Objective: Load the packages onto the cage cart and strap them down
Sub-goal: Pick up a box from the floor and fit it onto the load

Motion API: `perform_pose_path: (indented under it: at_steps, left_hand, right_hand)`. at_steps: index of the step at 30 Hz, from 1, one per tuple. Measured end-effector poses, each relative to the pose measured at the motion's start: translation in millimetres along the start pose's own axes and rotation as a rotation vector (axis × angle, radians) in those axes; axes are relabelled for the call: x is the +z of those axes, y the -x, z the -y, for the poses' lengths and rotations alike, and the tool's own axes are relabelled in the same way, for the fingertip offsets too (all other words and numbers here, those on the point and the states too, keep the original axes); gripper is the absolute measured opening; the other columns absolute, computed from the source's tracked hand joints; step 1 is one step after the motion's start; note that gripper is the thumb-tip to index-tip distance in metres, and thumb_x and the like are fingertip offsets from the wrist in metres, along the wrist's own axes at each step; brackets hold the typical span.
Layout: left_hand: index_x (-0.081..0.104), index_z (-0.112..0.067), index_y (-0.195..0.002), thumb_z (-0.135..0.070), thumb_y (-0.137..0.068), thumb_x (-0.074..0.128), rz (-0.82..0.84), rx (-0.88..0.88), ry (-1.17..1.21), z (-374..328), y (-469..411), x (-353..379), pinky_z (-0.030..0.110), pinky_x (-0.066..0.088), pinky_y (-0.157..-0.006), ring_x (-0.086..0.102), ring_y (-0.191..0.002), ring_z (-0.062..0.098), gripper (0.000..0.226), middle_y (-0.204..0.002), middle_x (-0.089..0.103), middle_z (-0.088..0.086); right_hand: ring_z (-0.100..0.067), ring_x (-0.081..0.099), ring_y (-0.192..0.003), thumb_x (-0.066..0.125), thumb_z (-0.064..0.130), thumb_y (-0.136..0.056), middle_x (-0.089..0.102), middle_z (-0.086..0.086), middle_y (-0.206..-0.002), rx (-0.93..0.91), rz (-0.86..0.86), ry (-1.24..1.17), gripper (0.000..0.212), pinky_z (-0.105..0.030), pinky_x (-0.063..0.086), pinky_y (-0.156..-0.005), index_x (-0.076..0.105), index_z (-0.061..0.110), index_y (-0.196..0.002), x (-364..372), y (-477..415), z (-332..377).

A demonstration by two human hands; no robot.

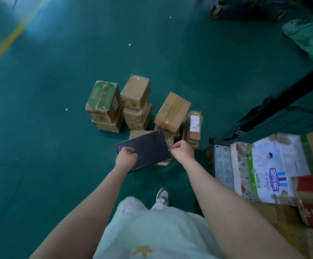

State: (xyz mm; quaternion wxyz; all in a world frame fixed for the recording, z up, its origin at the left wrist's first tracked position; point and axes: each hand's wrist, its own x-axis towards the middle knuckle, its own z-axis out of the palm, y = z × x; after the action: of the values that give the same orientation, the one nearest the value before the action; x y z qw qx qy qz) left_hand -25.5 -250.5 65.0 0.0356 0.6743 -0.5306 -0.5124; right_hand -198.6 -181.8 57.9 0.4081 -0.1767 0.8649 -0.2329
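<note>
Two-handed pinch on dark flat package | left hand at 8 o'clock edge, right hand at 3 o'clock | risk: edge-only hold may slip, dropping it on boxes at 12

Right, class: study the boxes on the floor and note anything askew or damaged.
One brown box sits tilted, not flat like the others. Left of it, the top box of a stack has scuffed, ragged corners. White scraps dot the floor.
</note>
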Motion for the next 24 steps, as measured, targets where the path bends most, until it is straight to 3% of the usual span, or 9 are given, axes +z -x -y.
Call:
perform_pose_path:
  at_steps: [6,11,15,17,24]
  left_hand:
    - [0.051,-0.005,-0.123,-0.007,-0.09,0.05,0.023,-0.091,-0.059,10.9,-37.5,-6.7,0.031,0.043,-0.084,0.055,-0.109,0.031,0.034,-0.12,0.057,0.012]
    - [0.051,-0.008,-0.123,-0.011,-0.091,0.049,0.057,-0.138,-0.157,28.5,-88.7,-15.2,0.025,0.037,-0.074,0.05,-0.089,0.019,0.032,-0.093,0.054,-0.001]
    - [0.051,-0.007,-0.123,-0.009,-0.091,0.047,0.067,-0.159,-0.179,38.9,-128.3,-21.9,0.024,0.04,-0.069,0.049,-0.083,0.018,0.032,-0.1,0.054,0.003]
    - [0.051,-0.008,-0.124,-0.009,-0.091,0.047,0.068,-0.167,-0.179,41.7,-147.6,-32.5,0.024,0.04,-0.075,0.049,-0.087,0.019,0.033,-0.106,0.057,0.006]
    - [0.05,-0.008,-0.127,-0.011,-0.091,0.048,0.069,-0.145,-0.104,34.8,-194.4,-103.2,0.025,0.039,-0.072,0.05,-0.082,0.019,0.035,-0.109,0.057,0.007]
  right_hand:
    - [-0.022,0.053,-0.102,0.055,0.008,-0.085,0.055,-0.005,-0.12,0.084,0.05,0.078,0.016,-0.027,0.038,-0.07,0.056,0.018,-0.097,24.6,-28.1,3.6]
    - [-0.024,0.055,-0.102,0.054,0.008,-0.085,0.055,-0.006,-0.121,0.149,0.05,0.065,0.021,-0.026,0.038,-0.07,0.057,0.018,-0.103,66.0,-58.8,2.4]
    - [-0.022,0.054,-0.097,0.054,0.008,-0.085,0.055,-0.006,-0.12,0.161,0.081,0.078,0.021,-0.025,0.036,-0.063,0.057,0.016,-0.105,106.4,-78.8,6.3]
    - [-0.021,0.054,-0.095,0.055,0.008,-0.085,0.055,-0.006,-0.12,0.152,0.106,0.095,0.02,-0.025,0.036,-0.06,0.057,0.017,-0.103,130.1,-87.2,18.4]
    - [-0.02,0.052,-0.092,0.055,0.009,-0.087,0.058,-0.006,-0.119,0.163,0.126,0.118,0.021,-0.025,0.037,-0.069,0.059,0.016,-0.106,194.3,-91.4,85.8]
